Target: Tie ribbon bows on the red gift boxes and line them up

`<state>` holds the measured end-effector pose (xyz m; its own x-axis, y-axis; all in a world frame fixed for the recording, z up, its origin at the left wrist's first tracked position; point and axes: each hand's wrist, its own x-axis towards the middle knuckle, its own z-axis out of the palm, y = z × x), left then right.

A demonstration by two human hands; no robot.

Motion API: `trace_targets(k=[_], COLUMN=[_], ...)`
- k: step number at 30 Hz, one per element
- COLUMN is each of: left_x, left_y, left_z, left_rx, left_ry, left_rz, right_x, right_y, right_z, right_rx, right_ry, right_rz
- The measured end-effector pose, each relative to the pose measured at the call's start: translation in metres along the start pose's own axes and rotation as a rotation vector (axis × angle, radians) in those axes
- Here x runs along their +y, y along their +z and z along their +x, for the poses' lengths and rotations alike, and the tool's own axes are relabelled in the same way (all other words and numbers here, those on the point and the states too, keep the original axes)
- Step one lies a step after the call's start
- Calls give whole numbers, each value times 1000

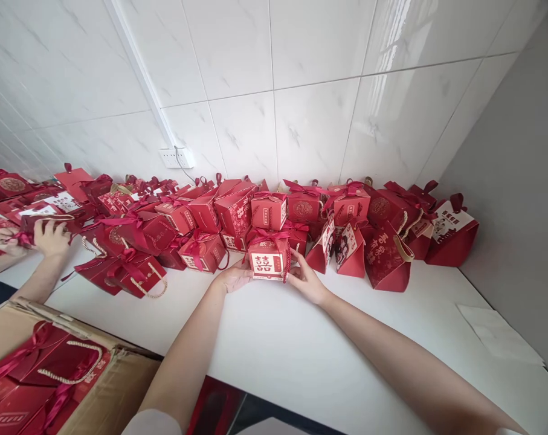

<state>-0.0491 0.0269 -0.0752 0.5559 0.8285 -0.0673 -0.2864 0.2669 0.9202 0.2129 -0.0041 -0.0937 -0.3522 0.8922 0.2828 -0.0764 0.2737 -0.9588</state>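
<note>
Between my two hands stands a small red gift box (268, 262) with a white panel, a double-happiness character and a ribbon on top. My left hand (235, 278) grips its left side, the fingertips partly hidden at the edge. On the other side my right hand (307, 281) holds it, thumb low and fingers behind the right edge. The box appears upright at the front of the row. Right behind it sits another ribboned red box (268, 211). A red box with a cream label (203, 252) is just left of my left hand.
Many red gift boxes line the white table (274, 338) along the tiled wall. Pointed boxes (350, 251) stand on the right. At lower left is an open cardboard carton (113, 386) of red boxes. Another person's hands (51, 237) handle a box at far left. Papers (500, 332) lie right.
</note>
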Motion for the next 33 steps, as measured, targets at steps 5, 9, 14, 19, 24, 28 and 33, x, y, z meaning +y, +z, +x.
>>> trace_targets(k=[5, 9, 14, 19, 24, 28, 33], left_x=[-1, -3, -2, -4, -8, -8, -5], left_y=[-3, -5, -5, -9, -13, -13, -11], left_z=[3, 4, 4, 5, 4, 3, 2], left_rx=[-23, -26, -44, -47, -19, -26, -50], left_ry=[-14, -20, -10, -10, 1, -8, -36], left_rz=[-21, -27, -17, 20, 49, 48, 58], right_x=[2, 3, -1, 2, 2, 1, 2], right_y=[-1, -2, -1, -2, -3, -2, -1], right_z=[0, -1, 1, 1, -1, -2, -2], right_rx=[18, 21, 32, 26, 19, 11, 8], right_ry=[10, 16, 5, 4, 22, 15, 0], right_rz=[-8, -18, -47, -63, -69, -58, -56])
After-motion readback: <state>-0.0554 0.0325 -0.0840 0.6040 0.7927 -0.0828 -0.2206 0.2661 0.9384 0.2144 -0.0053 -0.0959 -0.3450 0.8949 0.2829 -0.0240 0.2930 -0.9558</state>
